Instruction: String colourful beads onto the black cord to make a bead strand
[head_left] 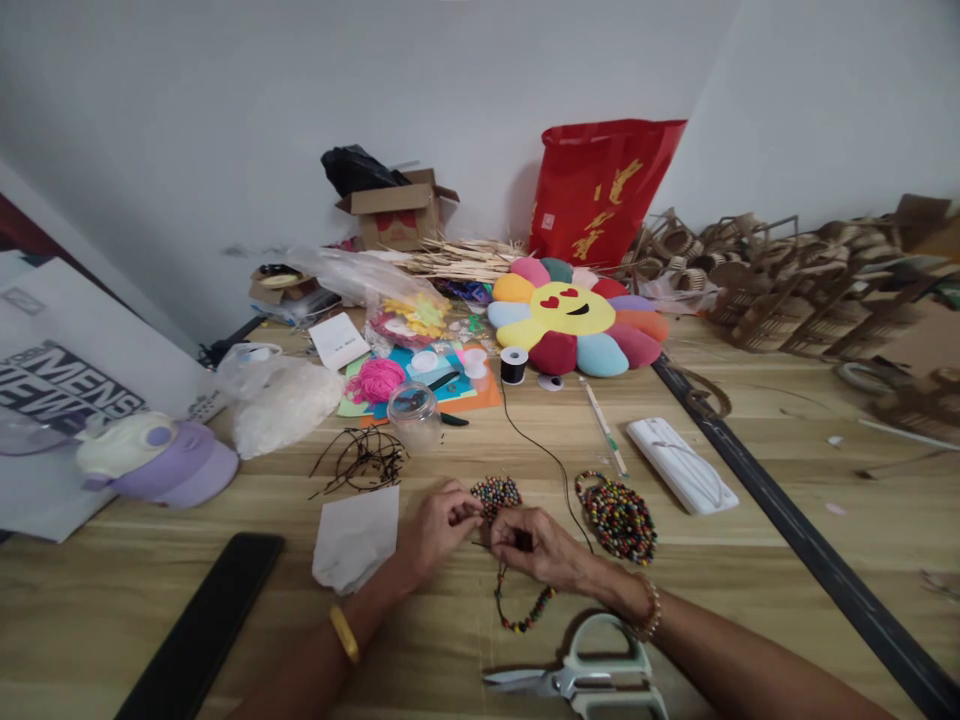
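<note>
My left hand (446, 525) is closed in a pinch at the left side of a small pile of loose multicoloured beads (496, 492); what is between the fingertips is too small to make out. Just to its right, my right hand (541, 546) pinches a thin black cord (551, 455), whose short end pokes out towards the left hand. The cord runs back to a black spool (514, 366). Below the right hand lies a strung loop of dark and coloured beads (519, 625). A coiled heap of bead strings (619, 515) rests right of the hands.
White-handled scissors (600, 675) lie in front of my right forearm. Near my left arm are a white paper (356, 540), black cord pieces (360, 460) and a black phone-like slab (206, 625). Further back stand a clear jar (415, 415), pink yarn (377, 381) and a flower cushion (574, 318).
</note>
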